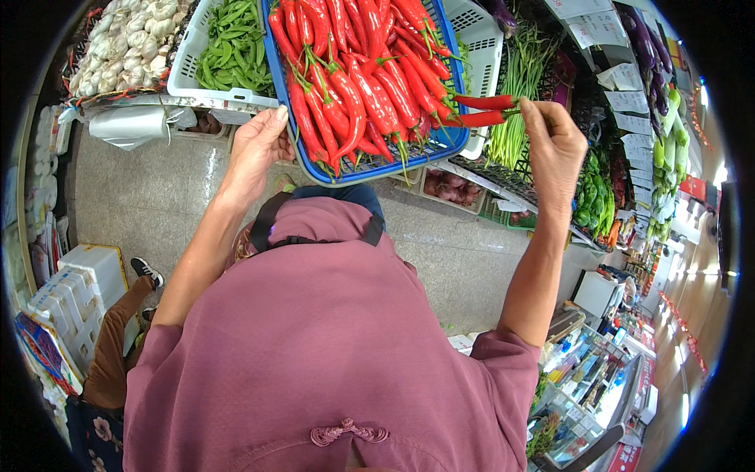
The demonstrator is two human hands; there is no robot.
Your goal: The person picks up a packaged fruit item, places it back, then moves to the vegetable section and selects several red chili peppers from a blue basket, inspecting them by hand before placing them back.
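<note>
My left hand [259, 147] grips the left rim of a blue plastic basket [377, 173], thumb on top and fingers beneath. Long red chili peppers [371, 94] fill this basket, many with their green stems towards me. Off its right side, my right hand [553, 141] pinches two red chili peppers [485, 102] by their stems between thumb and fingers. Their lower ends reach back over the basket's right edge. Behind them lie green garlic shoots [519, 71]. The far end of the basket is cut off by the picture's top.
White crates flank the basket; the left one holds green pea pods [233, 50]. Garlic bulbs [127, 50] lie farther left, above a plastic bag roll [128, 125]. Green peppers [596, 197] are at right; red onions [451, 187] sit below. A person in brown trousers [112, 336] is behind-left, near foam boxes [71, 301].
</note>
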